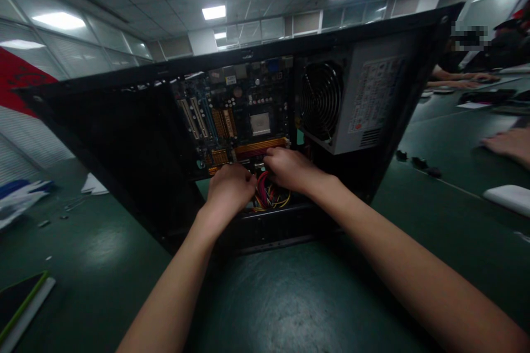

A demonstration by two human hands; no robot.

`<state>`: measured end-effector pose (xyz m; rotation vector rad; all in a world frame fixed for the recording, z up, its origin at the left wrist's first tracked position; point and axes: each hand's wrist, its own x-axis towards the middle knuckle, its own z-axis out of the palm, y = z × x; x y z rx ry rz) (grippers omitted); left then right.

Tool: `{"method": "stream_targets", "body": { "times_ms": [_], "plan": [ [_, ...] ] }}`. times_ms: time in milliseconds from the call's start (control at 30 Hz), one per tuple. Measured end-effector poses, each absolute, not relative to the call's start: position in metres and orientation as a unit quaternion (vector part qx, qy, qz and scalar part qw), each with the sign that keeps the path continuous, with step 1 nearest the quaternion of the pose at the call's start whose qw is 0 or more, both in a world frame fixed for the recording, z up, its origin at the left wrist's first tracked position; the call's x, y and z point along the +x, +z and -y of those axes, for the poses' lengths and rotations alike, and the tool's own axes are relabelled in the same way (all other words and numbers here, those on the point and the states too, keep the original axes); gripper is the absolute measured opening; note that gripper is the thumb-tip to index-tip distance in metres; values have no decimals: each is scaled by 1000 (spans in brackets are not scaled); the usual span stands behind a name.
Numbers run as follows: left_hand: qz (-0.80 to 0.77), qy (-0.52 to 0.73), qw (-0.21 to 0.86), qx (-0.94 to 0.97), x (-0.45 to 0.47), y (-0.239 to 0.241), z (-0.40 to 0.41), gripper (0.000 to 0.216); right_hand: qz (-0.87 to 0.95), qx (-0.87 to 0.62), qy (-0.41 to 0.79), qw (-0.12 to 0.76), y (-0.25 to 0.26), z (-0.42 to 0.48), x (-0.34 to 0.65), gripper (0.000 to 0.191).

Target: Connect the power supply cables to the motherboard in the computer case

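Left hand and right hand flank thin, curving cables

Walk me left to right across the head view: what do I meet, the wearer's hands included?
Green-edged object, white sheet, pale slots, left hand, right hand, power supply's label, small dark objects, another person's hand.
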<state>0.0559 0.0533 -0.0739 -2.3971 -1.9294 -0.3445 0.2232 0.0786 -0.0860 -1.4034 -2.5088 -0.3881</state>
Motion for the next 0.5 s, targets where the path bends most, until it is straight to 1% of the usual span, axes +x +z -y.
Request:
{"method": "stream_targets", "body": {
  "times_ms": [200, 500],
  "plan": [
    [604, -120, 21, -788, 58, -73, -54, 40, 860, -478, -130, 125, -86, -79, 224, 20],
    [577, -132, 17, -806, 59, -76, -57, 36, 855, -487, -131, 118, -85, -77, 223, 21]
  ]
}}
